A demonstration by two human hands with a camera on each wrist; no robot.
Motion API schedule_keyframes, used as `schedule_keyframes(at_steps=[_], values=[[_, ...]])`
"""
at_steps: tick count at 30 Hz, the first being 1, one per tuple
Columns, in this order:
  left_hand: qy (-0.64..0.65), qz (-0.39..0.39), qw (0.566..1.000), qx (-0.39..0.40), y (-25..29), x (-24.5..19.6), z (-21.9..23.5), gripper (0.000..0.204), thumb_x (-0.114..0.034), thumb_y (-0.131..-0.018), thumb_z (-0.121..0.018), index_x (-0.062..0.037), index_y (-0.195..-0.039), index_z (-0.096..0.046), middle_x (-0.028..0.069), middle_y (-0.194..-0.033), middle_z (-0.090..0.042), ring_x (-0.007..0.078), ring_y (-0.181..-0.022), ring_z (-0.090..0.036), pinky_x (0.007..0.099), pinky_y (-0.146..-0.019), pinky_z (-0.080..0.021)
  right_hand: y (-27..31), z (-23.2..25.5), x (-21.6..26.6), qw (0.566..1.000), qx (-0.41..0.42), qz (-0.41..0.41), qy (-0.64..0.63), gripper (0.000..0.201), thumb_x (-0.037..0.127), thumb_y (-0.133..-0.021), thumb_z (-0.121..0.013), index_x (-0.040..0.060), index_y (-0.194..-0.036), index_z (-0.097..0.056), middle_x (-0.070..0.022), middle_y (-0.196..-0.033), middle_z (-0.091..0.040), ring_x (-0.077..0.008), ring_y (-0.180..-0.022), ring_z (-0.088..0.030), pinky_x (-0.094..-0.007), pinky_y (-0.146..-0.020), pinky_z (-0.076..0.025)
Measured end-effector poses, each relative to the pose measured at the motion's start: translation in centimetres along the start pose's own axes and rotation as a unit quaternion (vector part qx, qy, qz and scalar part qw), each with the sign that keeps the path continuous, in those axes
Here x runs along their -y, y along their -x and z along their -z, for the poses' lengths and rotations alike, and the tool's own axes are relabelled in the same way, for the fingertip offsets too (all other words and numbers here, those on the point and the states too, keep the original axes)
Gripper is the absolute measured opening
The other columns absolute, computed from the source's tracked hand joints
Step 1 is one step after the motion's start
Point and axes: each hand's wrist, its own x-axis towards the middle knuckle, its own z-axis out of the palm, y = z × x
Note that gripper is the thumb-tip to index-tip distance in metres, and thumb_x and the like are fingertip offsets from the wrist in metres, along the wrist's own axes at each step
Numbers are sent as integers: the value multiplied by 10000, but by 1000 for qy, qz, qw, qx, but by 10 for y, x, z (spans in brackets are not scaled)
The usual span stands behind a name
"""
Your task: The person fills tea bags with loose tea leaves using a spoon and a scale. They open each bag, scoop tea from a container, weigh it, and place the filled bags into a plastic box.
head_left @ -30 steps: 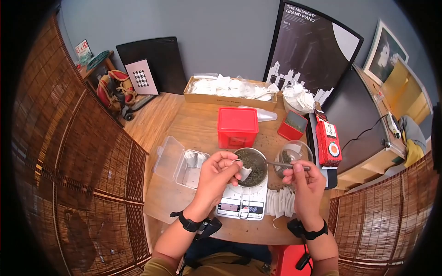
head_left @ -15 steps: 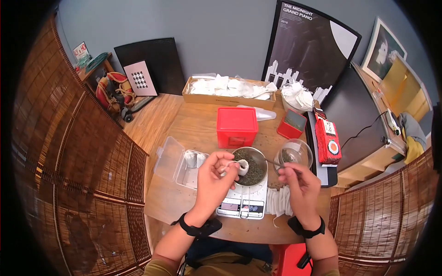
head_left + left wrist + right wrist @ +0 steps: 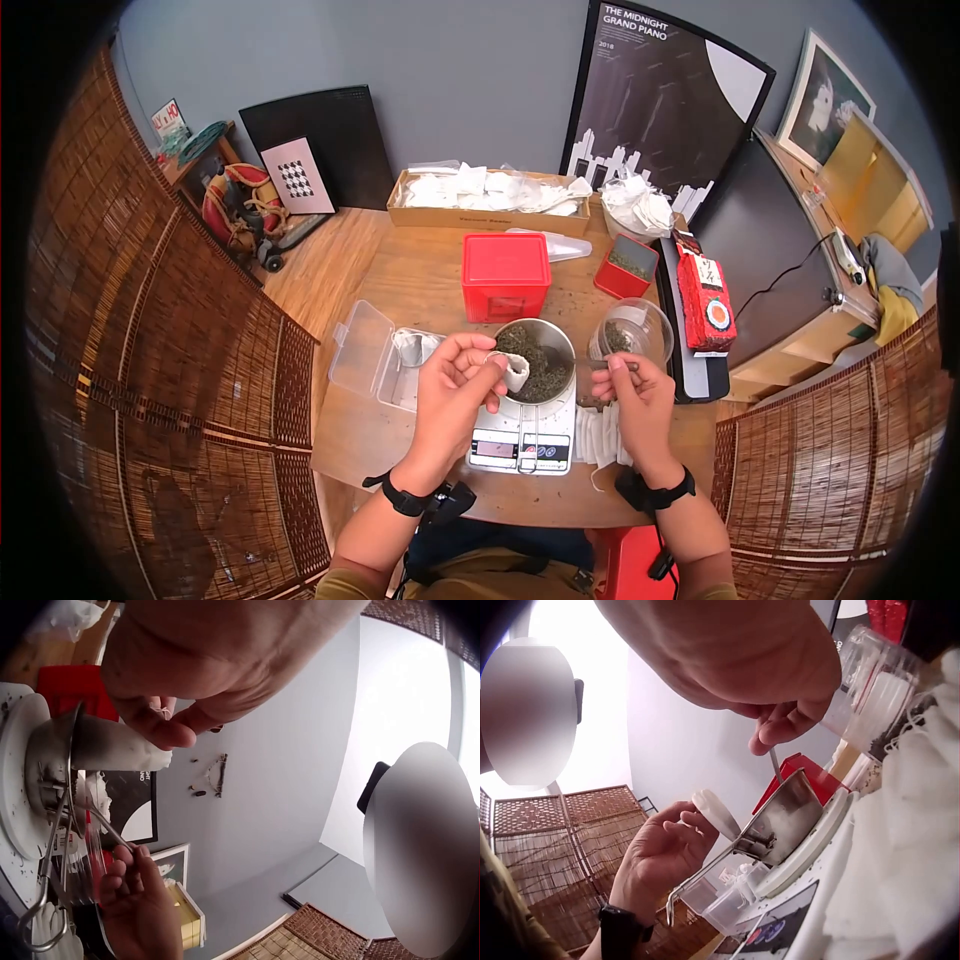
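Note:
In the head view my left hand [image 3: 450,395] pinches a small white tea bag [image 3: 517,374] by its rim, mouth open upward, above the near left part of a metal pot [image 3: 567,350]. Dry tea leaves [image 3: 545,378] cover the pot's bottom. My right hand [image 3: 645,405] grips the handle of a spoon [image 3: 109,827] between thumb and fingers; its far end goes down inside the pot and is hidden by the wall in the right wrist view. The pot, with its long wire handle [image 3: 705,874], stands on a white digital scale [image 3: 483,463].
Filled white bags [image 3: 600,440] lie in a row right of the scale. Left is an open clear plastic box [image 3: 362,352]; right, a clear jar [image 3: 655,330]. Behind stand a red tin [image 3: 506,262], a smaller red container of leaves [image 3: 610,285] and a cardboard box of white bags [image 3: 480,218].
The tea bag has turned from tilted to upright, its mouth now facing up. My right hand has moved left with the spoon, whose end is now lower in the leaves.

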Motion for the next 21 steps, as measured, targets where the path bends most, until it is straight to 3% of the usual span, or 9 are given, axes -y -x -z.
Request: schedule_keyframes(at_steps=[9, 21], values=[[22, 9, 1000, 6, 0, 1, 0, 226, 5, -1012, -715, -21, -1216, -620, 42, -911, -732, 86, -726, -673, 210, -536, -476, 0, 2, -10, 994, -18, -69, -87, 227, 174, -1120, -639, -37, -1164, -708, -156, -952, -793, -149, -753, -736, -265, -686, -566], [20, 42, 999, -2, -11, 3, -2, 225, -17, -998, -750, -28, -1180, -620, 34, -877, -723, 92, -717, -674, 216, -529, -469, -2, 2, 36, 988, -36, -22, -147, 225, 185, -1116, -651, -27, -1168, -709, -134, -932, -789, -144, -722, -705, -272, -684, -546]])
